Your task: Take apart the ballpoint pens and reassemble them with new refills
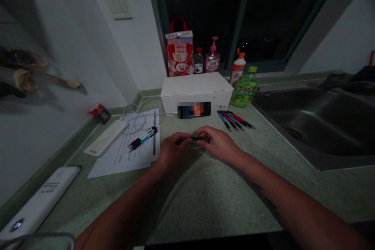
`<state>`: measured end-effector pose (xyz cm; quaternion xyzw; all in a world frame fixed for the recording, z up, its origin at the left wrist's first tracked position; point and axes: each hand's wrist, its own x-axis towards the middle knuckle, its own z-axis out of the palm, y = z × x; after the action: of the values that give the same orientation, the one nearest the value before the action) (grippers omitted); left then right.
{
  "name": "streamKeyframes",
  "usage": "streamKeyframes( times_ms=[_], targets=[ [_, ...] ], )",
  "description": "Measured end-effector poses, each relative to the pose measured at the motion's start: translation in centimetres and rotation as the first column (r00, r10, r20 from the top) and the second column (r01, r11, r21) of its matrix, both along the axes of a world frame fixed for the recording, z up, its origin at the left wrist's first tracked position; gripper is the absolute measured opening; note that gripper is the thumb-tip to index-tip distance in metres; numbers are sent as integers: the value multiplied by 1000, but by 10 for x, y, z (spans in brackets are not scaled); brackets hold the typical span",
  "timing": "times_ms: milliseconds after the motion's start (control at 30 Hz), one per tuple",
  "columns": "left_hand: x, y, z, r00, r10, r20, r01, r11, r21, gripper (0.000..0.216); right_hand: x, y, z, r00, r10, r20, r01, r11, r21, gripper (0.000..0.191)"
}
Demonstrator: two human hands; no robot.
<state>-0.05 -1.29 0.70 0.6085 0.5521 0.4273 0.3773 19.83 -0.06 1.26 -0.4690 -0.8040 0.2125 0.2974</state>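
My left hand (173, 148) and my right hand (219, 143) meet above the middle of the counter, fingers pinched. Between their fingertips lies a slim dark pen (198, 138), held level; both ends are hidden by the fingers. Just below it shows a thin pale piece (197, 148), too small to name. To the right of my hands, several pens (234, 120) with blue, red and black barrels lie side by side. On the left, a few more pens (143, 138) in blue and black rest on a printed paper sheet (123, 166).
A phone (193, 110) leans against a white box (196, 88), with a cable running left. Behind stand a red bag (180, 54) and several bottles, including green dish soap (244, 90). A sink (322, 125) is at right; a white power bank (107, 137) and white device (43, 203) lie left.
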Motion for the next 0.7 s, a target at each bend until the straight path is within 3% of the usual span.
streamKeyframes(
  times_ms=[100, 333, 433, 533, 700],
  targets=[
    [0, 0, 0, 1000, 4, 4, -4, 1000, 0, 16, 0, -1, 1, 999, 40, 27, -41, 999, 12, 2],
    [0, 0, -1, 1000, 5, -1, -5, 1000, -13, 17, 0, 0, -1, 1000, 30, -10, -29, 1000, 7, 22],
    [0, 0, -2, 1000, -16, -9, 16, 1000, -15, 16, 1, 0, -1, 999, 45, -4, -45, 999, 17, 5],
    [-1, 1, -2, 999, -34, -36, 34, 999, -22, 14, 1, 0, 0, 998, 38, 43, -38, 999, 5, 4],
    [-2, 1, -9, 957, -135, -257, 138, 990, -5, 12, 3, 3, 1, 985, 12, 173, -16, 1000, 21, 14]
  ],
)
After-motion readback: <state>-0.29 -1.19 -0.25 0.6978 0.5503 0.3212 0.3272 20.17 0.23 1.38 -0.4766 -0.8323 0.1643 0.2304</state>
